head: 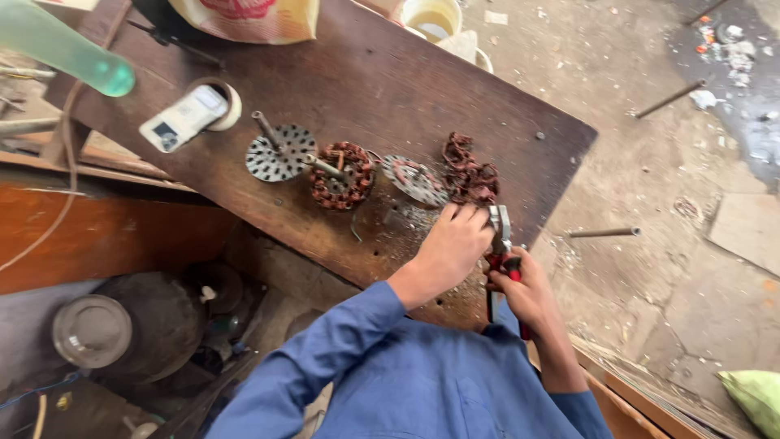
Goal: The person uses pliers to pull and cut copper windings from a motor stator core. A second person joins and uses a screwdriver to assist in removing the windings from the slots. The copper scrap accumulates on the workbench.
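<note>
Right hand [528,294] closed around red-handled pliers [499,244], jaws pointing up at the coil [470,175] on the bench [390,81]. Left hand [451,248], fingers curled, rests just below the coil. Disc [280,152] and winding [341,175] lie leftward.

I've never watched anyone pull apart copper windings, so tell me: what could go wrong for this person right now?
1. The left hand sits right beside the metal head of the red-handled pliers held by the right hand; a slip could pinch or nick the fingers.
2. The tangled copper winding lies near the edge of the wooden board, so a hard tug might drag it off.
3. Loose wire ends could scratch bare skin.
</note>
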